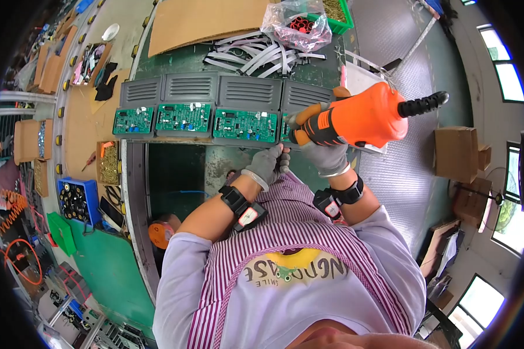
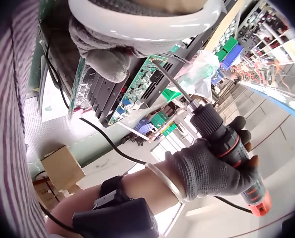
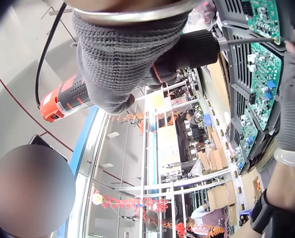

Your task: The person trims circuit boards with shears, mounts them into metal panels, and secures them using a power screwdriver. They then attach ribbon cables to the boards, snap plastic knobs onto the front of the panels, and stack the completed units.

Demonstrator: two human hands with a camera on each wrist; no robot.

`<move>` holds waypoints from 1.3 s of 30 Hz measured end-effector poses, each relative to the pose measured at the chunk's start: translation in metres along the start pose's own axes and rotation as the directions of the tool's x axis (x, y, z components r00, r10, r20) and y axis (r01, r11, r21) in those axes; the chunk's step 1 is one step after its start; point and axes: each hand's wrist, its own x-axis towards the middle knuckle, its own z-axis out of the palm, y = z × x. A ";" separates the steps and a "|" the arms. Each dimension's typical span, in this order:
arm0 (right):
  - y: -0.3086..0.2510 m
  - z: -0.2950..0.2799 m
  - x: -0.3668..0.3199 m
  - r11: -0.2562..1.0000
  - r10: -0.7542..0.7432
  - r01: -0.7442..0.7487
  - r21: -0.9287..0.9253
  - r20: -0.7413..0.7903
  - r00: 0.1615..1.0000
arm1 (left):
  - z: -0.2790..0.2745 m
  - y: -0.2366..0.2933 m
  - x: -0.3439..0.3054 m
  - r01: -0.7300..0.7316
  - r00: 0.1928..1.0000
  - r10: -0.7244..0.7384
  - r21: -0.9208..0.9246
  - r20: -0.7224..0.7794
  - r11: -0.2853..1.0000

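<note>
We've got smooth orange plastic on the power driver (image 1: pixel 373 115), shiny metal bit (image 2: pixel 174 82), matt grey casings (image 1: pixel 248 91), glossy green boards (image 1: pixel 246 124), rough knit cloth gloves (image 2: pixel 203 168).

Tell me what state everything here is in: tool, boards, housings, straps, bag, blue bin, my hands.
Driver: gripped, bit at a board's corner
Right hand: round the driver
Left hand: by the housings' near edge
Boards: uncovered, in housings
Housings: in a row
Straps: loosely piled
Bag: crumpled, red parts inside
Blue bin: uncovered, holding parts
</note>
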 end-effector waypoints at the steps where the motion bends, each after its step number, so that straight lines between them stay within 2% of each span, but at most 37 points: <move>1: -0.002 0.001 0.001 1.000 -0.011 0.011 -0.028 0.009 1.000 | 0.000 0.000 0.001 0.007 1.000 -0.007 0.002 -0.012 1.000; 4: -0.005 0.001 0.005 0.984 -0.041 0.067 -0.167 0.154 0.987 | 0.002 0.000 -0.001 0.026 0.999 -0.028 -0.072 -0.017 0.997; 7: -0.008 0.006 0.009 0.987 -0.029 0.054 -0.149 0.165 0.986 | -0.001 0.001 -0.002 0.004 0.998 -0.001 -0.057 0.061 0.998; 10: -0.004 0.008 0.009 0.989 0.013 0.008 -0.147 0.142 0.990 | 0.004 0.006 -0.004 0.047 0.996 -0.039 -0.097 0.074 0.994; 13: -0.009 0.003 0.014 0.997 0.072 -0.065 -0.049 0.160 0.985 | 0.008 0.009 -0.014 -0.003 0.992 0.003 0.001 0.122 1.000; 16: -0.016 -0.001 0.013 0.993 0.063 -0.052 -0.108 0.103 0.993 | -0.005 0.012 -0.014 0.069 0.986 -0.077 0.060 0.147 0.996; 17: -0.013 0.000 0.014 0.992 0.094 -0.100 0.081 0.068 0.993 | -0.010 0.013 -0.017 0.044 0.985 -0.058 0.090 0.164 0.995; 19: -0.018 -0.005 0.015 0.972 0.043 -0.050 0.229 0.036 0.998 | -0.010 0.021 -0.035 -0.002 0.979 -0.030 0.157 0.201 0.988; 22: -0.031 -0.008 0.014 0.895 0.001 0.016 0.446 -0.037 0.999 | -0.006 0.032 -0.050 -0.029 0.962 0.015 0.045 0.273 0.999; 24: -0.037 -0.008 0.014 0.813 0.002 0.041 0.580 -0.073 0.997 | -0.007 0.041 -0.053 -0.064 0.960 0.046 0.057 0.275 0.996; 28: -0.040 -0.008 0.013 0.818 -0.058 0.075 0.570 -0.048 0.997 | -0.001 0.049 -0.052 -0.167 0.967 0.157 0.038 0.199 0.985; 34: -0.042 -0.006 0.010 0.797 -0.046 0.075 0.599 -0.063 0.997 | -0.007 0.052 -0.045 -0.160 0.930 0.195 -0.136 0.311 0.978; 37: -0.043 -0.003 0.009 0.782 -0.026 0.073 0.619 -0.085 0.996 | -0.004 0.050 -0.047 -0.178 0.951 0.181 -0.036 0.251 0.983; 39: -0.039 -0.002 0.009 0.770 -0.052 0.089 0.632 -0.077 0.996 | -0.004 0.048 -0.046 -0.216 0.940 0.217 -0.032 0.263 0.976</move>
